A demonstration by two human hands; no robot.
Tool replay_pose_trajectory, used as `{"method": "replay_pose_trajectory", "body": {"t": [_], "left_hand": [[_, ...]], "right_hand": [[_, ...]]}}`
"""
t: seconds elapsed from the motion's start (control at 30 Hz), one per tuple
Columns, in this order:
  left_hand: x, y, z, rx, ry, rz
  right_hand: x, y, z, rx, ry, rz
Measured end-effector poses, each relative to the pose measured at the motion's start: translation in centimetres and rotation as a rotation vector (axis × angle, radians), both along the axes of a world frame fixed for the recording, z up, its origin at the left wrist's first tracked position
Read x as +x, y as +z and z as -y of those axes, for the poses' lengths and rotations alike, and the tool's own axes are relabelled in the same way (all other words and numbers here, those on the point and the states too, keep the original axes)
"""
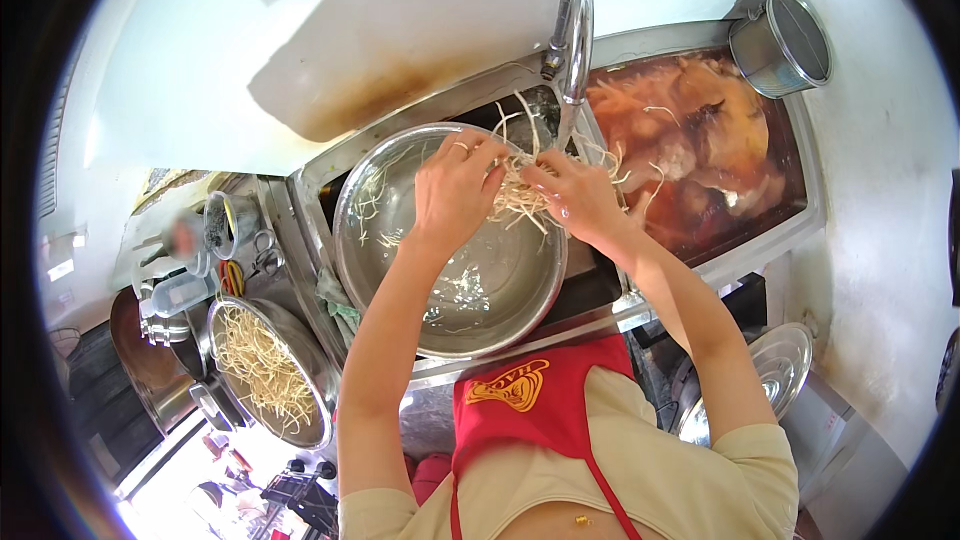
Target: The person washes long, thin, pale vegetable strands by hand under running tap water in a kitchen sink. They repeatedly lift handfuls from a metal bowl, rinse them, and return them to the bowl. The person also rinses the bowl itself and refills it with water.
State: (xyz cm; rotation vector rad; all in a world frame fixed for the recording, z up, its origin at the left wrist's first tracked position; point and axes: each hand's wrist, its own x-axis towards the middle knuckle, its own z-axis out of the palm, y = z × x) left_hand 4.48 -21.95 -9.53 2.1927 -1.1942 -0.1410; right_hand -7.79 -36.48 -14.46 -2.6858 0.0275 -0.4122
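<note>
My left hand (457, 184) and my right hand (577, 191) both grip a bundle of thin pale roots (523, 199) over the right rim of a large steel bowl (450, 352). Long root ends stick out above and to the right of my fingers. Water fills part of the bowl, and a few loose root strands (367, 202) lie along its left inner side. Just behind my right hand, the steel faucet (577, 37) curves down with water coming from its spout. The bowl sits in a metal sink basin (600, 289).
Meat in reddish water (690, 142) fills the right basin, with a mesh strainer (784, 41) at its back corner. On the left stand a second steel bowl of roots (266, 371), scissors (266, 251) and a clear plastic container (220, 225). A green cloth (339, 304) hangs by the sink.
</note>
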Motion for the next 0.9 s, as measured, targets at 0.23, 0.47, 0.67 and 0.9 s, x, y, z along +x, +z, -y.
{"method": "replay_pose_trajectory", "body": {"t": [0.23,0.47,0.67,0.9], "left_hand": [[1.3,1.3,-0.2,0.376,0.0,-0.559],[1.8,-0.5,-1.4,0.028,-0.051,-0.884],[1.9,0.0,-1.3,0.339,0.109,-0.619],[0.8,1.9,-0.8,0.513,-0.059,0.126]], "right_hand": [[0.0,-0.1,0.8,0.021,0.018,-0.005],[0.0,0.3,1.4,0.018,0.014,-0.014],[0.0,0.6,1.1,-0.054,0.016,-0.013],[0.1,0.9,1.4,-0.146,0.072,0.066]]}}
